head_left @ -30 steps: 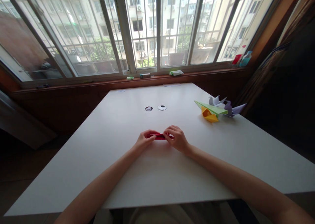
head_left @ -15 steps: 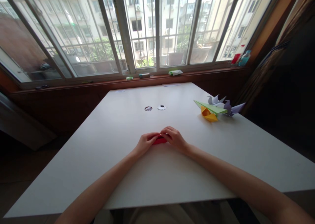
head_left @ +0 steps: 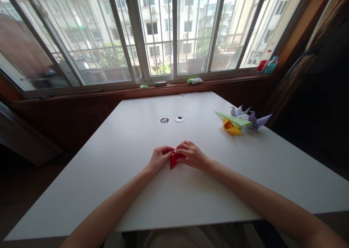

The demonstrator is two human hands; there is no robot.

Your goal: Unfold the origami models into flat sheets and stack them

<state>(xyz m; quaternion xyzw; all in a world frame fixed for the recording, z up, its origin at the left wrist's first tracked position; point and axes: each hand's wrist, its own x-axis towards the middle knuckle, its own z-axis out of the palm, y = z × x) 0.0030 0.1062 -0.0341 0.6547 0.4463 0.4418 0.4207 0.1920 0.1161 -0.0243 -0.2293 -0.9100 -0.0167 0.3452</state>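
Note:
Between my two hands, low over the middle of the white table [head_left: 131,131], is a piece of folded red paper [head_left: 174,161]. One pointed corner of it sticks out toward me. My left hand [head_left: 161,156] pinches the paper's left edge between thumb and fingers. On the other side my right hand [head_left: 191,154] is curled over the paper, its thumb on the near face and its fingers along the top. The right fingers hide much of the paper, so its full shape cannot be made out.
At the right edge of the table stand a yellow paper boat [head_left: 231,127], a green paper plane [head_left: 234,118], a white paper crane [head_left: 240,111] and a purple paper crane [head_left: 257,120]. Two round cable-hole fittings [head_left: 179,119] sit farther back. Small packets [head_left: 194,80] lie on the windowsill.
The red paper has turned from a flat strip held crosswise to a shape with a corner pointing toward me. My right thumb has shifted down its near face.

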